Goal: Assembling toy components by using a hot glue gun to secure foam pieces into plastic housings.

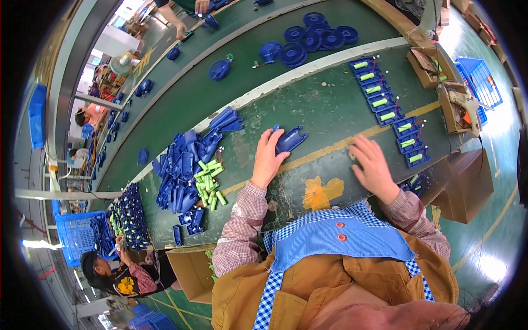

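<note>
My left hand [267,158] is at the left end of a blue shell [291,141], which sits over the green bench [330,113], beyond the orange tape patch [314,193] and slightly to its left. Thumb and fingers bend about that end; I cannot tell how firmly they grip, or whether the shell's hollow faces up. My right hand [374,165] is open and holds nothing I can see, fingers spread, to the right of the patch.

To handle this shell well, I judge a light hold on its outer walls best, steadying it with the left hand and leaving the right free for fine work. The loose green cells [209,184] and the heap of blue shells [184,159] lie left of the patch, so my left sleeve needs care there. The row of filled shells [388,116], beyond the patch and to its right, deserves a clear margin from my right elbow and fingers.
</note>
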`<state>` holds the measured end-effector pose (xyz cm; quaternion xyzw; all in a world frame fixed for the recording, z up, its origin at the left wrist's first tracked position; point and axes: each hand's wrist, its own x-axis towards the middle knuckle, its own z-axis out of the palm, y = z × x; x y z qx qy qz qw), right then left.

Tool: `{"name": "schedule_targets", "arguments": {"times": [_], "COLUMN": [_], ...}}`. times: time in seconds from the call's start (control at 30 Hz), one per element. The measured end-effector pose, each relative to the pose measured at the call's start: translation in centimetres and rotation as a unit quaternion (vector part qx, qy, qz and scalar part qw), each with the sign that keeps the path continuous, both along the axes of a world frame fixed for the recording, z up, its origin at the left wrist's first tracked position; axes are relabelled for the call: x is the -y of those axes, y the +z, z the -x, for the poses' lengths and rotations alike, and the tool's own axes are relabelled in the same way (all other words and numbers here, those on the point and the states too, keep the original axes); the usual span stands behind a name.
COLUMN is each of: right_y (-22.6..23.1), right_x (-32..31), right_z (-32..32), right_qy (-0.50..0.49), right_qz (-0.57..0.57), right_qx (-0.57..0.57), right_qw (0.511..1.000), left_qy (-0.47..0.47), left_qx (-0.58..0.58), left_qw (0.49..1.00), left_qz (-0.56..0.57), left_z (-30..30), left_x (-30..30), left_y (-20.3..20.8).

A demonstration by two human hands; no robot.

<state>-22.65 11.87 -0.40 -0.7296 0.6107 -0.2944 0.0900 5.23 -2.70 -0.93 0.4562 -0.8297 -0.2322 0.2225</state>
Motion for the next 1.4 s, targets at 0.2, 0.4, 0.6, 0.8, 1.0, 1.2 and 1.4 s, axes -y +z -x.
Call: {"name": "schedule_targets", "arguments": {"times": [0.2,0.4,0.6,0.8,1.0,1.2,1.4], "right_y": [0.9,-1.4,0.4,1.2,1.3,-0.2,-0.1], "right_x": [6.3,8.6,6.1,7.8,9.7,10.3,9.4], "right_z": [-5.9,-8.0,-7.3,-7.0,-9.1,-8.9,-7.8], "right_qy": [0.151,0.199,0.223,0.214,0.235,0.21,0.221], "right_qz": [0.006,0.001,-0.041,-0.023,-0.032,-0.059,-0.079], "right_qx": [-0.016,-0.065,-0.078,-0.062,-0.071,-0.106,-0.106], "right_qw": [0.988,0.978,0.971,0.975,0.969,0.97,0.966], "left_qy": [0.048,0.054,-0.03,0.109,0.104,0.051,0.017], "left_qx": [-0.125,-0.182,-0.177,0.045,0.245,0.25,0.159], "left_qw": [0.99,0.982,0.984,0.968,0.961,0.966,0.987], "left_qz": [-0.05,-0.004,-0.004,0.22,0.082,0.034,0.005], "left_z": [-1.0,0.3,2.2,-4.5,-11.2,-7.8,-4.0], "left_x": [2.3,4.4,3.8,9.4,14.6,15.2,13.4], "left_y": [-0.6,-1.9,-1.1,0.3,-0.5,1.4,0.4]}}
